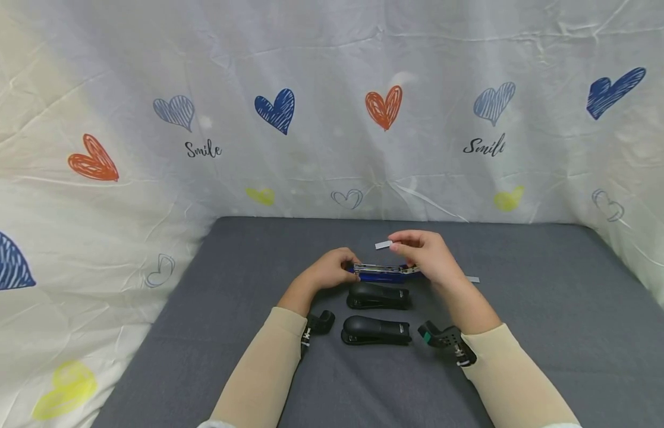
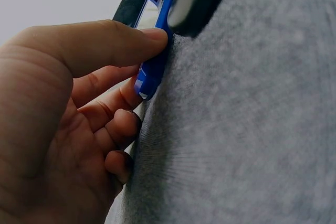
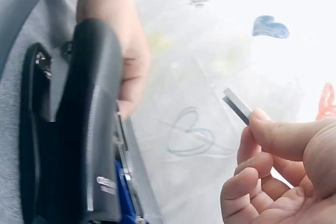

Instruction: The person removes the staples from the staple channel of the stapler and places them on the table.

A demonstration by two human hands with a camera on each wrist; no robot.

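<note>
My left hand (image 1: 332, 267) grips one end of an opened blue stapler (image 1: 381, 274) lying on the grey cloth. In the left wrist view the thumb lies on the stapler's blue body (image 2: 152, 72), with fingers behind it. Above the stapler my right hand (image 1: 425, 252) pinches a short strip of staples (image 1: 383, 244) between thumb and fingers. The right wrist view shows this staple strip (image 3: 237, 106) held clear of the stapler, its channel shape visible. Part of the stapler's far end is hidden by the right hand.
Two black staplers, a nearer one (image 1: 375, 330) and a farther one (image 1: 378, 296), lie side by side in front of the blue one. Another pale strip (image 1: 473, 279) rests on the grey table cloth (image 1: 551, 309) right of my right wrist. A white printed curtain (image 1: 332, 160) hangs behind.
</note>
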